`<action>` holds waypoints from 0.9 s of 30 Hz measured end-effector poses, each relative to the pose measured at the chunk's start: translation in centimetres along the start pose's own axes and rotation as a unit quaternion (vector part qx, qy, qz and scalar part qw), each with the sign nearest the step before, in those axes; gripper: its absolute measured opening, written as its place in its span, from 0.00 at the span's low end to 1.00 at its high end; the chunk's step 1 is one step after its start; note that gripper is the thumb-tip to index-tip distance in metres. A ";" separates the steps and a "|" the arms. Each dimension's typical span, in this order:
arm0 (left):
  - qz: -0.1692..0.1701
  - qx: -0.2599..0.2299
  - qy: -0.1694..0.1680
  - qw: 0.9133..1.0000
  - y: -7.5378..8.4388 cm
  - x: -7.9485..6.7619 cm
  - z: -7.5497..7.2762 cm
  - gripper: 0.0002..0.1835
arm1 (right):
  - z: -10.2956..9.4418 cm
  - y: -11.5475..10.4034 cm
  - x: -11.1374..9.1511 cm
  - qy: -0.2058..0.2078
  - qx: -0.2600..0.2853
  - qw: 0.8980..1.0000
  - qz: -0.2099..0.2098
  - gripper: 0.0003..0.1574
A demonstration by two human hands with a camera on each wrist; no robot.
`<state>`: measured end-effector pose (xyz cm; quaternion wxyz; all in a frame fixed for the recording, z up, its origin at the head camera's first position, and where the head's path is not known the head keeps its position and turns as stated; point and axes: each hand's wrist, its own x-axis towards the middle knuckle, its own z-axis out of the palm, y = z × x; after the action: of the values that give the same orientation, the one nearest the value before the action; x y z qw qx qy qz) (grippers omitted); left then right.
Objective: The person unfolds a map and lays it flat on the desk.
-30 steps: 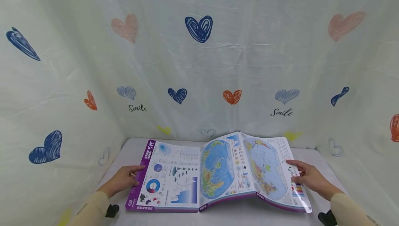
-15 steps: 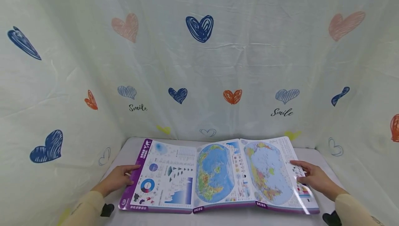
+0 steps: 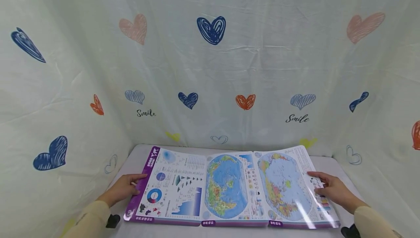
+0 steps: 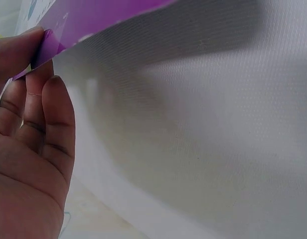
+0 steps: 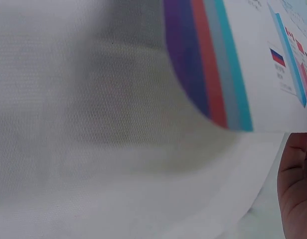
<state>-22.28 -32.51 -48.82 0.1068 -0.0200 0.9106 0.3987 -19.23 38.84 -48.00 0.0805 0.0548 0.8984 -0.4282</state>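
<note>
A glossy folding map (image 3: 226,187) lies spread across the table in three panels, with charts on the left one and world maps on the other two. My left hand (image 3: 122,188) pinches its purple left edge, thumb on top and fingers beneath in the left wrist view, where the purple margin (image 4: 103,25) stands above the cloth. At the opposite edge my right hand (image 3: 338,192) grips the last panel, its fingers partly hidden behind the sheet. The right wrist view shows that panel's rounded, striped corner (image 5: 218,69) raised over the cloth. Light glares off the right panel.
A white cloth-covered table (image 3: 229,231) carries the map. A pale curtain (image 3: 269,66) printed with hearts and "Smile" encloses the back and both sides. Dark straps (image 3: 113,221) show at the wrists.
Both hands have moved outward, the left one leftward and the right one rightward. The map is stretched wider, and its raised fold between the middle and right panels has flattened.
</note>
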 end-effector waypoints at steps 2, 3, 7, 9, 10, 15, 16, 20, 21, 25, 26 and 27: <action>-0.001 0.004 0.002 1.000 -0.1 0.1 0.1 0.31 | 0.1 0.2 0.2 0.001 -0.004 1.000 0.003 0.41; -0.001 0.007 0.004 1.000 -0.2 0.1 0.2 0.31 | 0.2 0.3 0.2 0.002 -0.008 1.000 0.000 0.41; 0.005 0.022 0.010 1.000 -0.2 0.1 0.3 0.31 | 0.4 0.5 0.4 0.007 -0.011 1.000 0.002 0.41; 0.008 0.029 0.010 1.000 -0.2 0.1 0.4 0.31 | 0.6 0.5 0.4 0.006 -0.009 1.000 0.002 0.40; 0.006 0.030 0.011 0.999 -0.1 0.0 0.4 0.31 | 0.7 0.5 0.4 0.005 -0.010 1.000 0.002 0.40; 0.001 0.033 0.013 0.999 -0.3 0.1 0.6 0.31 | 1.0 0.5 0.5 0.007 -0.013 1.000 0.000 0.39; -0.001 0.032 0.013 0.999 -0.3 0.2 0.7 0.31 | 1.0 0.5 0.5 0.005 -0.014 1.000 0.000 0.39; -0.003 0.041 0.015 0.999 -0.4 0.3 0.8 0.32 | 1.1 0.6 0.6 0.001 -0.015 1.000 0.011 0.38; -0.002 0.046 0.015 0.999 -0.3 0.3 0.8 0.31 | 1.1 0.6 0.7 0.000 -0.017 1.000 0.014 0.38; -0.001 0.052 0.016 0.999 -0.2 0.3 1.0 0.31 | 1.2 0.9 0.9 -0.003 -0.025 0.999 0.022 0.37; -0.002 0.051 0.016 0.999 -0.2 0.3 1.0 0.31 | 1.2 1.0 1.0 -0.004 -0.026 0.999 0.023 0.37; -0.002 0.052 0.016 0.999 -0.2 0.3 1.0 0.31 | 1.3 1.1 1.1 -0.004 -0.029 0.999 0.022 0.37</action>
<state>-22.37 -31.90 -49.74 0.0942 -0.0221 0.9315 0.3506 -20.02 38.56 -49.82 0.0950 0.0705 0.9086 -0.4005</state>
